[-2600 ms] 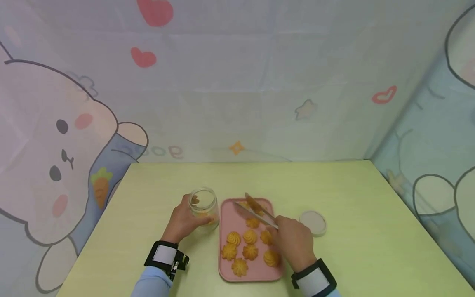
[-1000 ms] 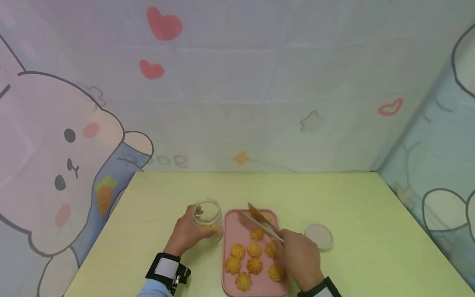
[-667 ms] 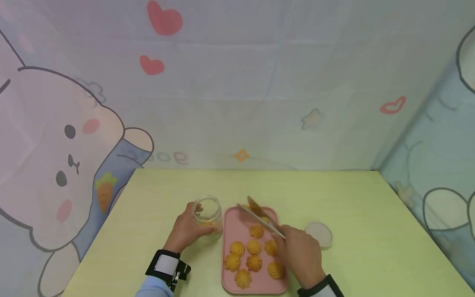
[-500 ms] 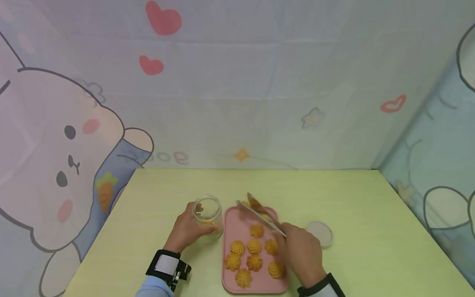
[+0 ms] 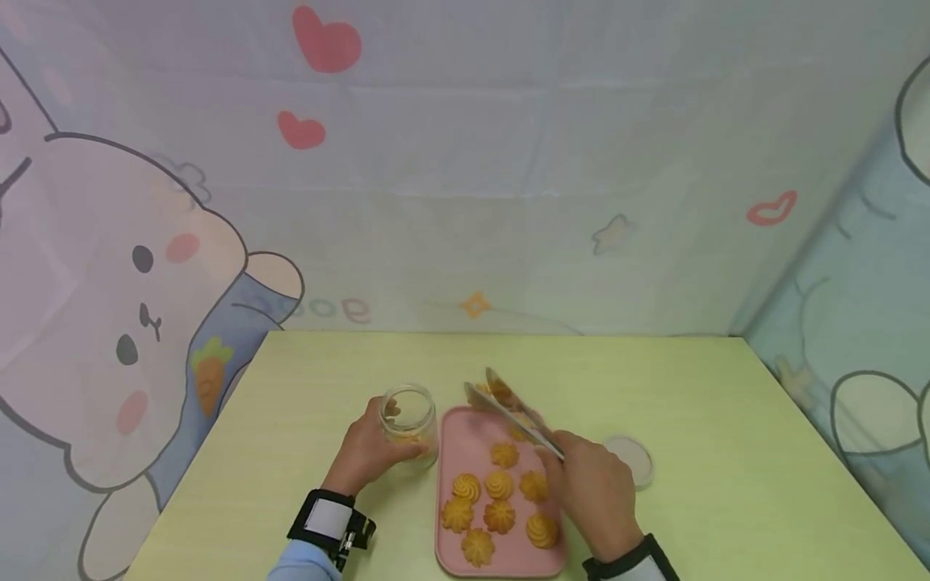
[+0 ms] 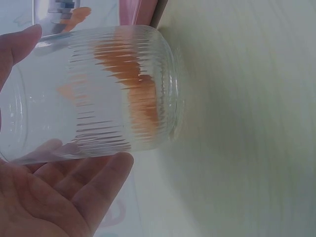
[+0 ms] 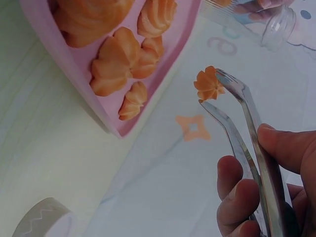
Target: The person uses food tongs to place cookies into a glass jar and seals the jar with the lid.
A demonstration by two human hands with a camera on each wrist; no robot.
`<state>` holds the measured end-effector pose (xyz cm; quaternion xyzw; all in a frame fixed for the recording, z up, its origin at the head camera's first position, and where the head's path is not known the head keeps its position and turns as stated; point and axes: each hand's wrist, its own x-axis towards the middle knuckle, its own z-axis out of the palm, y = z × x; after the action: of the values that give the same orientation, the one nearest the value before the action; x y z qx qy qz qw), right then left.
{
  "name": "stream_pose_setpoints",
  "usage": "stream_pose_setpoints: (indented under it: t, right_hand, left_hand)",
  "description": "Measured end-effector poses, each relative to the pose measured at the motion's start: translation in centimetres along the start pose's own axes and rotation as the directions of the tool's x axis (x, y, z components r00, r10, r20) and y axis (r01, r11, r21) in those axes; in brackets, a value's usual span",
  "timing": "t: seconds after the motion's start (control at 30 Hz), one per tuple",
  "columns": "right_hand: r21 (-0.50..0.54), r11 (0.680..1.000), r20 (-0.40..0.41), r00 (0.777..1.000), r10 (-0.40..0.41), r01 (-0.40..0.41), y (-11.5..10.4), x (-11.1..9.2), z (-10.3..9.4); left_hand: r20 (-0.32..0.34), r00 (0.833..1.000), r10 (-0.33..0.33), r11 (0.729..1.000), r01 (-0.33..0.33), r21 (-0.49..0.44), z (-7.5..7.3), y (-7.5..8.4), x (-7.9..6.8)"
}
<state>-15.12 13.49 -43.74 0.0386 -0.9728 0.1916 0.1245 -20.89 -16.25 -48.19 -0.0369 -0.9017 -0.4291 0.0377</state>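
Note:
My left hand (image 5: 366, 448) grips a clear glass jar (image 5: 409, 420) from its left side. In the left wrist view, orange-brown cookies (image 6: 140, 98) lie at the jar's bottom. Metal tongs (image 7: 253, 123) are in my right hand (image 5: 597, 494). A small piped cookie (image 7: 208, 84) is between the tong tips, lifted above the far end of the pink tray (image 5: 450, 432). Several golden swirl cookies (image 5: 499, 484) stay on the tray, which stands just right of the jar. My right hand hovers over the tray's right edge and partly hides it.
A round white lid (image 5: 630, 461) lies on the pale yellow table (image 5: 697, 411), right of the tray and partly behind my right hand. A printed cloth backdrop (image 5: 508, 161) hangs behind the table's far edge.
The tongs' tips have risen from the tray's far end to above its far edge, bringing the cookie up. My left hand and the jar keep their place.

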Motion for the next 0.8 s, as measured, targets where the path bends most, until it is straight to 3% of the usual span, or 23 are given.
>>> stream_pose_setpoints:
  t: [0.4, 0.8]
  right_hand:
    - [0.025, 0.999, -0.095, 0.995, -0.037, 0.040, -0.3, 0.1, -1.3]
    - [0.032, 0.993, -0.190, 0.976, -0.106, 0.114, -1.6, 0.1, -2.5]
  left_hand:
    - [-0.005, 1.000, 0.016, 1.000, -0.016, 0.000, 0.1, -0.2, 0.0]
    - [-0.004, 1.000, 0.013, 1.000, -0.013, 0.013, 0.1, -0.3, 0.2]
